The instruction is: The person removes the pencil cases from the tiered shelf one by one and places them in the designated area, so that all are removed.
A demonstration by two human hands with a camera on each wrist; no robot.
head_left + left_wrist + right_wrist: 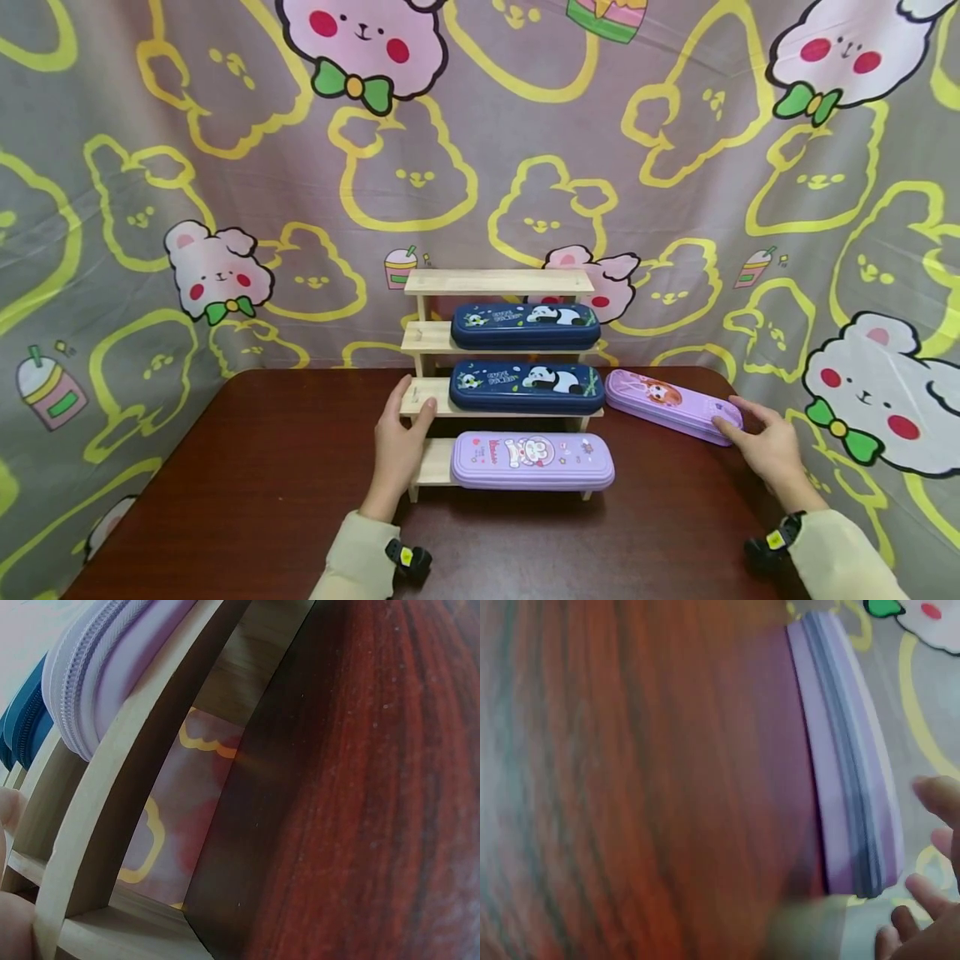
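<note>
My left hand grips the left end of a light wooden tiered stand, thumb at the front of a shelf and fingers beside it. On the lowest shelf lies a lilac pencil case with a cartoon rabbit. Two navy panda pencil cases, an upper one and a lower one, lie on shelves above it. Flat on the table, right of the stand, a purple pencil case with a cartoon girl lies slanted. Around its right end is my right hand, thumb and fingers spread.
The stand's top shelf is bare. Dark reddish-brown table extends on both sides of the stand and in front of it. A patterned cloth hangs behind the table and along both sides.
</note>
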